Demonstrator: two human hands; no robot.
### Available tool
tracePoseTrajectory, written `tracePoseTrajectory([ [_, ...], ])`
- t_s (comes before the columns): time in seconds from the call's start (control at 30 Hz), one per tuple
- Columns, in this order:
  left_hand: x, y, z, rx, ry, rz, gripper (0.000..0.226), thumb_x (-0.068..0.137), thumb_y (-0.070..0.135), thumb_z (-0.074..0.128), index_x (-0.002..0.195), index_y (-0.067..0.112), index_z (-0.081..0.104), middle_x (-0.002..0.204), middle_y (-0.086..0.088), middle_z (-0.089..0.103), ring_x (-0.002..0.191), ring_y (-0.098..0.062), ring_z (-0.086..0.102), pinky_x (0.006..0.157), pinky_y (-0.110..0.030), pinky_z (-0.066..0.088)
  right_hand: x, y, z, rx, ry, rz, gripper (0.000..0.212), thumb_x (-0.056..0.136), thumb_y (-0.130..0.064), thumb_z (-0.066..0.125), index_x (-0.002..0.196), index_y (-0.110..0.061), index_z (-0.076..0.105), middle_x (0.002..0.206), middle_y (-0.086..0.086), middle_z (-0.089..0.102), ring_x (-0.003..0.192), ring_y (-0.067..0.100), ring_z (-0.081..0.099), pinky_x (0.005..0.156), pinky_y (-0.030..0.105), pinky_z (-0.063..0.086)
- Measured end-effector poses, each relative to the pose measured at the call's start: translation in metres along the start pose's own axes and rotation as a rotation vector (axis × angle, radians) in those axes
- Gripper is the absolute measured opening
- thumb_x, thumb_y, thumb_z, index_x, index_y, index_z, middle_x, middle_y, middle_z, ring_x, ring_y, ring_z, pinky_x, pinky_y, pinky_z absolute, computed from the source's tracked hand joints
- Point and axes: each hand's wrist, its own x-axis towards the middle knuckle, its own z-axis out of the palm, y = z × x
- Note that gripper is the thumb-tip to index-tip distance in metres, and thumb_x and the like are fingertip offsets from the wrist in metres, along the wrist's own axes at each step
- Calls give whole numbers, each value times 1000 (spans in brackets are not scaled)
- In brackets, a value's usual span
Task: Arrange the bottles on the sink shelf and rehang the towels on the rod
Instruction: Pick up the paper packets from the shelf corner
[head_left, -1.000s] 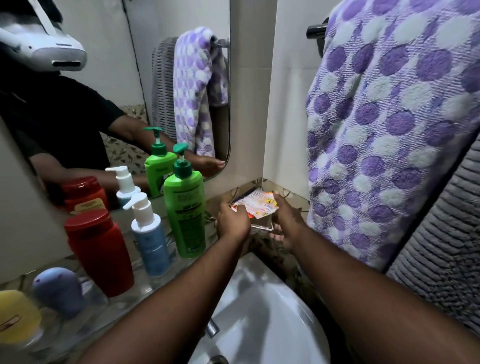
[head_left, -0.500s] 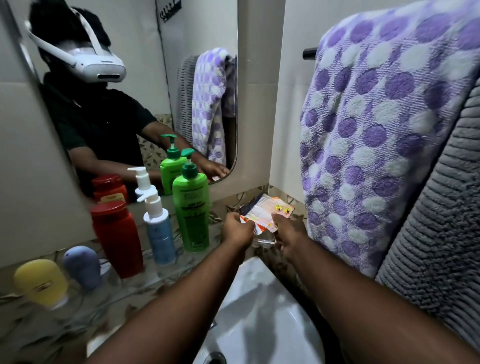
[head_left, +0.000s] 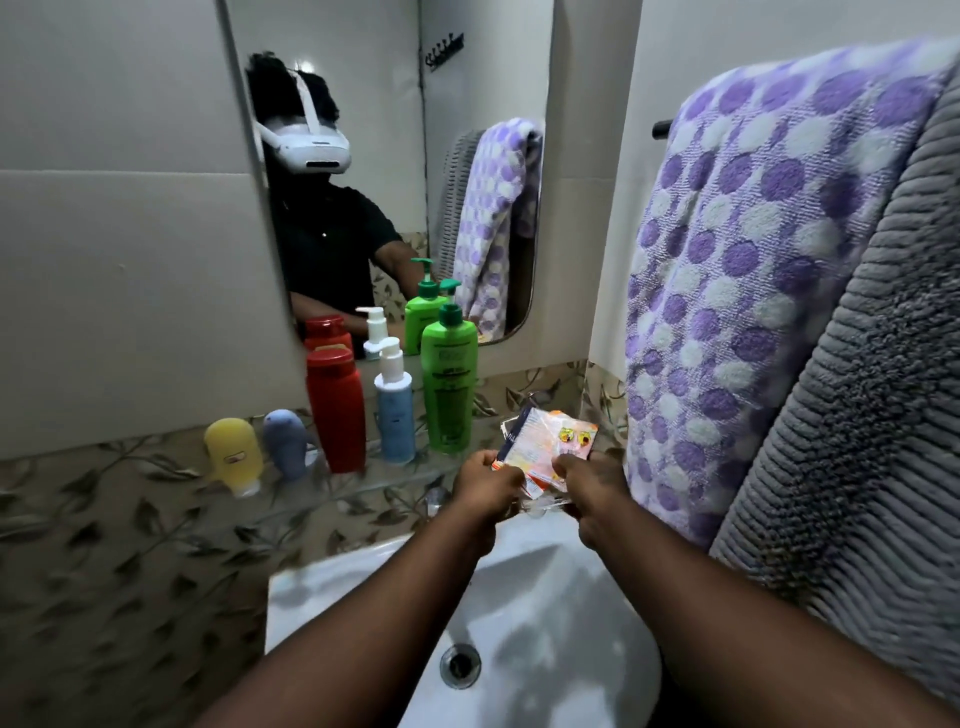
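Note:
On the glass sink shelf (head_left: 363, 480) stand in a row a yellow bottle (head_left: 234, 456), a blue-grey bottle (head_left: 284, 442), a red bottle (head_left: 335, 410), a light blue pump bottle (head_left: 395, 402) and a green pump bottle (head_left: 448, 374). My left hand (head_left: 485, 480) and my right hand (head_left: 589, 483) both pinch a bunch of small orange-and-white sachets (head_left: 545, 441) at the shelf's right end. A purple-and-white dotted towel (head_left: 753, 270) and a grey ribbed towel (head_left: 872, 395) hang side by side on a dark rod (head_left: 662, 128) at the right.
A white basin (head_left: 545, 613) with its drain (head_left: 460, 665) lies below my forearms. A mirror (head_left: 395, 171) behind the shelf reflects the bottles, the towels and a person in a headset. Leaf-patterned tiles run along the wall under the shelf.
The view has pulled back and tilted up, so more mirror and basin show. Both hands have kept their hold on the sachets, lifting them slightly off the shelf end.

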Motion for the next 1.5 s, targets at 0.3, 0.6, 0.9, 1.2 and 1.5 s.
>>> tracePoseTrajectory([
  [0.3,-56,-33,-101,-62,61,-14,28,86,-8,59,101,16,53,100,-12,69,79,-26,64,65,-31,52,-67,47,44,-63,-184,46,16,86,4,58,93,-5,70,83,15,68,76,28,61,63,32,49],
  [0.6,-138,-85,-258,-98,249,-68,30,84,-9,60,100,16,54,89,-10,61,63,-16,56,60,-27,53,-184,133,137,-182,-361,131,14,82,5,62,83,-8,65,73,13,62,59,23,57,58,30,48],
  [0.9,-234,-165,-412,-123,502,-121,28,86,-9,61,98,16,56,81,-6,62,55,-13,52,40,-14,38,-299,248,220,-332,-557,276,19,83,6,63,67,-4,62,58,13,56,53,25,51,47,25,41],
  [1.2,-293,-278,-490,-254,747,-287,30,78,-3,72,92,18,54,92,-10,68,76,-22,63,72,-35,54,-358,371,257,-499,-699,514,17,77,6,66,63,-4,66,66,17,61,59,25,57,66,41,47],
  [1.5,-289,-453,-485,-348,841,-465,36,84,-15,66,95,18,54,104,-13,72,84,-24,69,59,-27,56,-327,542,227,-667,-634,664,25,79,3,70,103,-4,71,86,17,72,75,30,68,68,46,59],
])
